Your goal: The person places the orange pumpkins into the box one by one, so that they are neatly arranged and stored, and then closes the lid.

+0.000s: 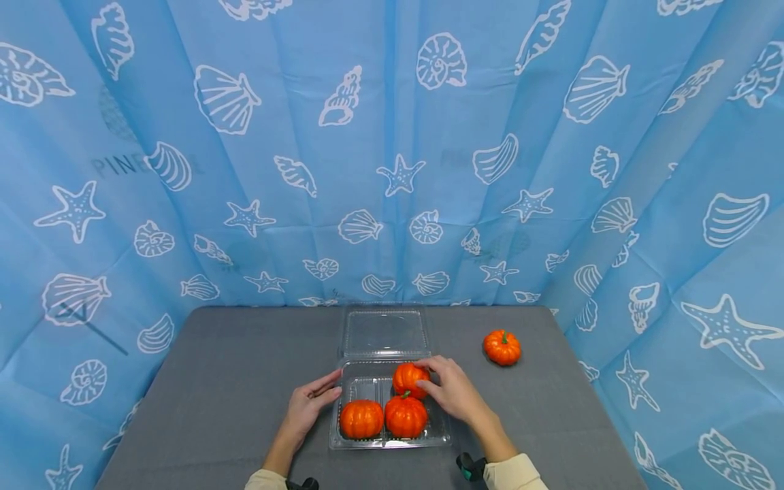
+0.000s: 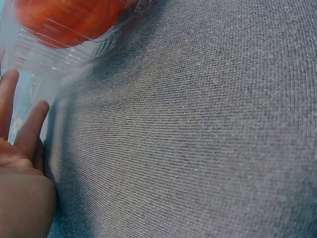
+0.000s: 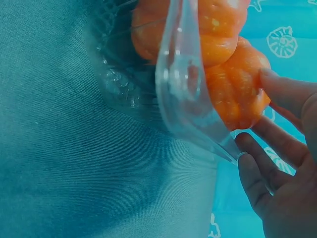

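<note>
Room far-left in tray (image 1: 365, 388); two pumpkins (image 1: 361, 419) block near half, right hand (image 1: 452, 389) and third pumpkin (image 1: 407, 379) far-right, open lid (image 1: 384, 332) behind.

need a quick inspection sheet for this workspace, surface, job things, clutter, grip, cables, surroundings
surface: grey cloth, some light creases
box: clear box, its lid open on the far side
pumpkins in box: front left pumpkin, front right pumpkin and rear right pumpkin; no pumpkin at rear left
loose item: fourth pumpkin on the cloth, right of the box
clutter: nothing seen
grip, left hand: fingers fairly straight, tips at the box's left edge; firm contact hard to tell
grip, right hand: thumb and fingers pinch the rear right pumpkin
cables: nothing seen
surroundings: blue curtain with white shells and starfish, behind and at both sides
</note>
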Action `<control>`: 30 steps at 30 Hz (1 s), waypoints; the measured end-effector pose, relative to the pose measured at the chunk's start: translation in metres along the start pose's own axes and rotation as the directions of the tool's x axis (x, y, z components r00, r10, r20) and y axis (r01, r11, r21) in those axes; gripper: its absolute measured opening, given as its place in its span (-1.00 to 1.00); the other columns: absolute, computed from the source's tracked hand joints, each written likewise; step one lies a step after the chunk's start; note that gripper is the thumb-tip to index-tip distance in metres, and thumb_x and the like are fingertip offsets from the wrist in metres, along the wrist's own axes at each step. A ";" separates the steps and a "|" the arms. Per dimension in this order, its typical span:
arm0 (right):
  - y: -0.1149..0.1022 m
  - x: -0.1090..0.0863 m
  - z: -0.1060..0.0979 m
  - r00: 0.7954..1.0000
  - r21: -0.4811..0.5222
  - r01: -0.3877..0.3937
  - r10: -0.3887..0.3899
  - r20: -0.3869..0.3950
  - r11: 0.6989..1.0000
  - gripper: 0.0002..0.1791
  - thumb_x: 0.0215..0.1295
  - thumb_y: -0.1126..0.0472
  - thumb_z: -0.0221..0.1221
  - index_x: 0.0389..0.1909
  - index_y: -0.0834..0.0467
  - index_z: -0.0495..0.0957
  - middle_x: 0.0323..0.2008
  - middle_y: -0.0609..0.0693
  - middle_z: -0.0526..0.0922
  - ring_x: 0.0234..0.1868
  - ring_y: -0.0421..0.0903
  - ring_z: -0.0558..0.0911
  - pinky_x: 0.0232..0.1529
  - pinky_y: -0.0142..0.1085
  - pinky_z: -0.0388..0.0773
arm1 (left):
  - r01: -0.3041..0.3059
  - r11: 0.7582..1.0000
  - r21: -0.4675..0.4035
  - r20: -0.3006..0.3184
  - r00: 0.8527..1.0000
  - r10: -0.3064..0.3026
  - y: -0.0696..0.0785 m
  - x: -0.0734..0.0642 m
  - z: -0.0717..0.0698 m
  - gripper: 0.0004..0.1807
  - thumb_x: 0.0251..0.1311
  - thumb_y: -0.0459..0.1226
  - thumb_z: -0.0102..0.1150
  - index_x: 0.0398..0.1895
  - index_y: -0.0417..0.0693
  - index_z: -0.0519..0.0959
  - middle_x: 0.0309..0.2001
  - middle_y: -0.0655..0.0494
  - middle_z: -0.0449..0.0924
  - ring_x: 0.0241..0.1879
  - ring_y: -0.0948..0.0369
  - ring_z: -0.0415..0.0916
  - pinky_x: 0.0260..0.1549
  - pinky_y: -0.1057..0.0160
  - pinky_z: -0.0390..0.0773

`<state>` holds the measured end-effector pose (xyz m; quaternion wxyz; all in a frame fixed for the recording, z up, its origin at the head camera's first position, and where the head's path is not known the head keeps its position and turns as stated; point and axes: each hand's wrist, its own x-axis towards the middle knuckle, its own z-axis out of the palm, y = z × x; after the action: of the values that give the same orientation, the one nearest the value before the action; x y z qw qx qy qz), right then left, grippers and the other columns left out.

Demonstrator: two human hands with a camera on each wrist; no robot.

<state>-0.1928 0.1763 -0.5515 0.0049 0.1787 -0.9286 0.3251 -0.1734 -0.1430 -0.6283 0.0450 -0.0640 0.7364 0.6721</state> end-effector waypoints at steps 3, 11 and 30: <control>0.000 -0.001 -0.001 1.000 -0.001 -0.005 0.005 0.009 1.000 -0.63 0.26 0.12 0.40 0.07 0.06 0.68 0.00 -0.04 0.71 -0.01 0.00 0.62 0.04 -0.04 0.59 | 0.008 1.000 -0.005 0.002 1.000 -0.008 0.000 0.000 0.000 -0.52 0.18 -0.18 0.45 0.20 0.03 0.68 0.23 0.09 0.67 0.30 0.05 0.58 0.02 0.59 0.48; -0.002 -0.001 -0.007 0.999 0.005 -0.040 0.040 0.017 0.999 -0.64 0.26 0.06 0.40 0.07 0.00 0.67 0.03 -0.07 0.68 0.02 -0.03 0.59 0.05 -0.04 0.59 | 0.000 1.000 -0.003 0.001 1.000 0.000 0.001 -0.001 0.000 -0.53 0.19 -0.21 0.44 0.20 -0.01 0.67 0.22 0.07 0.67 0.29 0.06 0.59 0.02 0.59 0.47; 0.009 -0.002 -0.025 0.993 -0.358 -0.002 -0.039 -0.107 0.934 -0.29 0.29 -0.20 0.32 0.43 -0.12 0.44 0.47 0.11 0.39 0.33 0.27 0.43 0.21 0.33 0.44 | -0.051 0.999 0.011 -0.023 0.998 0.051 0.002 -0.003 0.003 -0.53 0.21 -0.21 0.43 0.19 -0.12 0.67 0.20 -0.05 0.68 0.22 0.12 0.65 -0.02 0.59 0.52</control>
<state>-0.1966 0.1990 -0.5373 0.0926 0.1649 -0.9687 0.1605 -0.1705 -0.1402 -0.6259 0.0196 -0.0526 0.7417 0.6684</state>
